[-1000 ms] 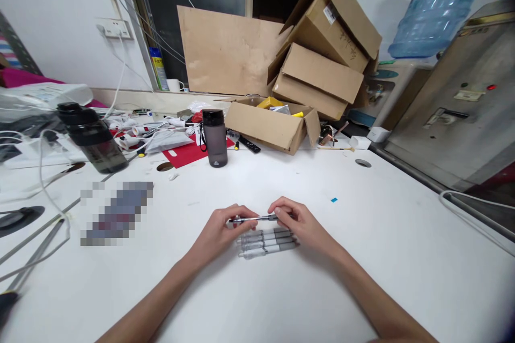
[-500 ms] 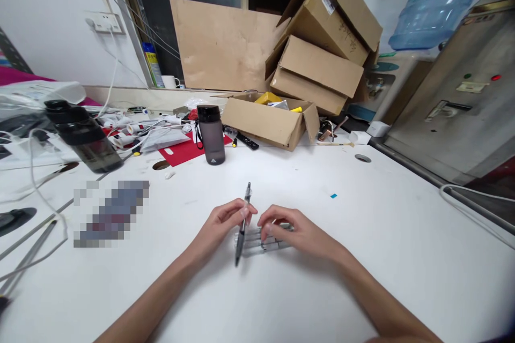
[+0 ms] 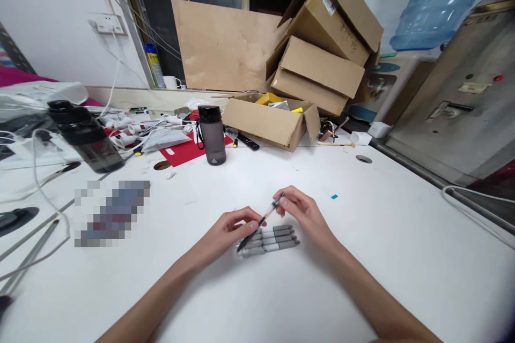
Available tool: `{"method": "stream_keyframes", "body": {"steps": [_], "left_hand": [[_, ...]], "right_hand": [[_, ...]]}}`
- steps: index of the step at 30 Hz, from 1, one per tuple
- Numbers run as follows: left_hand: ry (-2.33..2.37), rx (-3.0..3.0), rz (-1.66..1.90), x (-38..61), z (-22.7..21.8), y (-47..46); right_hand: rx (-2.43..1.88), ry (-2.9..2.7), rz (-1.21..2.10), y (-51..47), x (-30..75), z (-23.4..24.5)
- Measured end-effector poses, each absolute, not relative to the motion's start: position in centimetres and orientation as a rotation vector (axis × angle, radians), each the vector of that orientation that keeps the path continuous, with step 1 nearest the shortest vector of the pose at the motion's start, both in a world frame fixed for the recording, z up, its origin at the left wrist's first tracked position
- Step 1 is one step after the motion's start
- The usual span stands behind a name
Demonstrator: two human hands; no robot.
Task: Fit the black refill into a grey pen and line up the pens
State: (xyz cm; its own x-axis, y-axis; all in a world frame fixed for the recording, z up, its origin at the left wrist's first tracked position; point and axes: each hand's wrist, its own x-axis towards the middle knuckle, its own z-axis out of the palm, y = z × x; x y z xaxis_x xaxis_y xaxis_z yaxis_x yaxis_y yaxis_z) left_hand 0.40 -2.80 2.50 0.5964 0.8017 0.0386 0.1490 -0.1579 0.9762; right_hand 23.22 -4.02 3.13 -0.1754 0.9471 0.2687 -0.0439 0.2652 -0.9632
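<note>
A slim pen (image 3: 263, 218) with a dark grip and a clear barrel is held slantwise between both hands. My left hand (image 3: 237, 226) pinches it around the middle, its dark end pointing down to the left. My right hand (image 3: 301, 209) closes thumb and fingers on the upper end. Below the held pen, several similar pens (image 3: 281, 246) lie side by side on the white table (image 3: 346, 278), partly covered by the left fingers and the held pen.
A dark tumbler (image 3: 213, 139) stands upright behind the hands. To the left is another dark bottle (image 3: 88, 139), near cables. An open cardboard box (image 3: 265, 120) sits at the back, beside a black remote (image 3: 248, 142). A small blue scrap (image 3: 335, 196) lies to the right.
The held pen has turned from nearly upright to a slant toward the right. My right hand has risen from the row of pens and taken hold of its upper end.
</note>
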Motion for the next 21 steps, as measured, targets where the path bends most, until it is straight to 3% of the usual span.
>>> {"method": "stream_keyframes", "body": {"steps": [13,21], "left_hand": [[0.930,1.639,0.810,0.1,1.7,-1.8],[1.018,1.599,0.890,-0.3,1.0,-1.2]], "right_hand": [[-0.536,-0.593,1.392,-2.8,24.7,3.8],[-0.486,-0.610,1.409,-3.0,25.4,4.2]]}}
